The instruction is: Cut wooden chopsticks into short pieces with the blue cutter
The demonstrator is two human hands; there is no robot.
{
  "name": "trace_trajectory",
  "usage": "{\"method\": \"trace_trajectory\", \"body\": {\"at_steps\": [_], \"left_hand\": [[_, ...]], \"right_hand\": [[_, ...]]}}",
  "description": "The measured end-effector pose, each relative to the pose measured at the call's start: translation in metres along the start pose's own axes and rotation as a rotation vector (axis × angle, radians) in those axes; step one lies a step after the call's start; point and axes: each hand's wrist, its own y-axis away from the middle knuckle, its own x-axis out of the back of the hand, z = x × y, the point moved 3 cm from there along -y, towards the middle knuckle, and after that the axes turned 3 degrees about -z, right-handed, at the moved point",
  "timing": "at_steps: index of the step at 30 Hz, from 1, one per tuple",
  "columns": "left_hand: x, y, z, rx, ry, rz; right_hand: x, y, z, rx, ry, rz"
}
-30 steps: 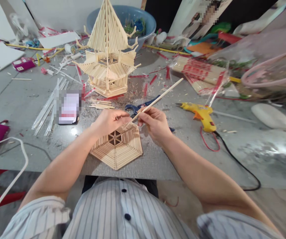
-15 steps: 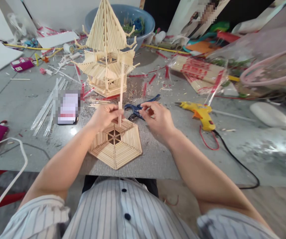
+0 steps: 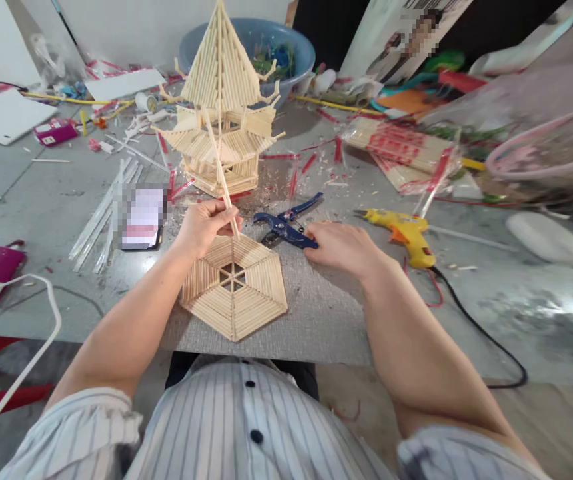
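Note:
Between the thumb and fingers of my left hand (image 3: 207, 227) are thin wooden sticks (image 3: 221, 170), held upright with a lean to the left. Below them a hexagonal panel of wooden sticks (image 3: 261, 290) lies flat on the table, with a spoked opening at its middle. My right hand (image 3: 339, 245) is closed at the handle end of dark blue cutting pliers (image 3: 289, 228), which still lie on the table with their jaws toward the left. Behind my left hand stands a tiered stick pagoda (image 3: 221, 73) with a pointed roof.
A yellow glue gun (image 3: 401, 230) with a black cord lies to the right of my right hand. On the left are a phone (image 3: 142, 217) and clear glue sticks (image 3: 101, 213). A blue basin (image 3: 296, 53) stands behind the pagoda; packaged sticks (image 3: 396, 143) lie at the back right.
My right hand has moved down and right and closed on the pliers' handle. The sticks in my left hand have tipped to the left. The view has shifted slightly.

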Motion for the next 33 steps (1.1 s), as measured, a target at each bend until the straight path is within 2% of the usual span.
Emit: {"method": "trace_trajectory", "body": {"at_steps": [3, 6, 8, 11, 13, 15, 22, 27, 30, 33], "left_hand": [[-0.001, 0.001, 0.001, -0.184, -0.195, 0.025], [0.013, -0.001, 0.002, -0.356, -0.375, 0.157], [0.031, -0.007, 0.001, -0.406, -0.462, 0.291], [0.054, -0.018, -0.006, -0.382, -0.565, 0.358], [0.060, -0.022, -0.010, -0.369, -0.602, 0.350], [0.058, -0.023, -0.012, -0.370, -0.631, 0.316], [0.041, -0.020, -0.017, -0.266, -0.748, 0.166], [0.043, -0.022, -0.020, -0.252, -0.741, 0.138], [0.044, -0.023, -0.020, -0.251, -0.754, 0.129], [0.046, -0.025, -0.021, -0.246, -0.722, 0.130]], "right_hand": [[0.002, -0.002, -0.003, -0.050, -0.082, 0.026], [0.000, -0.009, 0.003, -0.122, -0.212, 0.096], [-0.001, -0.014, 0.010, -0.167, -0.320, 0.207], [-0.001, -0.017, 0.022, -0.200, -0.564, 0.459], [-0.002, -0.018, 0.028, -0.177, -0.737, 0.592], [-0.003, -0.020, 0.029, -0.116, -0.915, 0.648], [-0.005, -0.019, 0.025, 0.012, -1.412, 0.655], [-0.004, -0.021, 0.019, 0.067, -1.596, 0.607], [-0.006, -0.023, 0.016, 0.080, -1.682, 0.677], [-0.002, -0.019, 0.017, 0.104, -1.673, 0.756]]}}
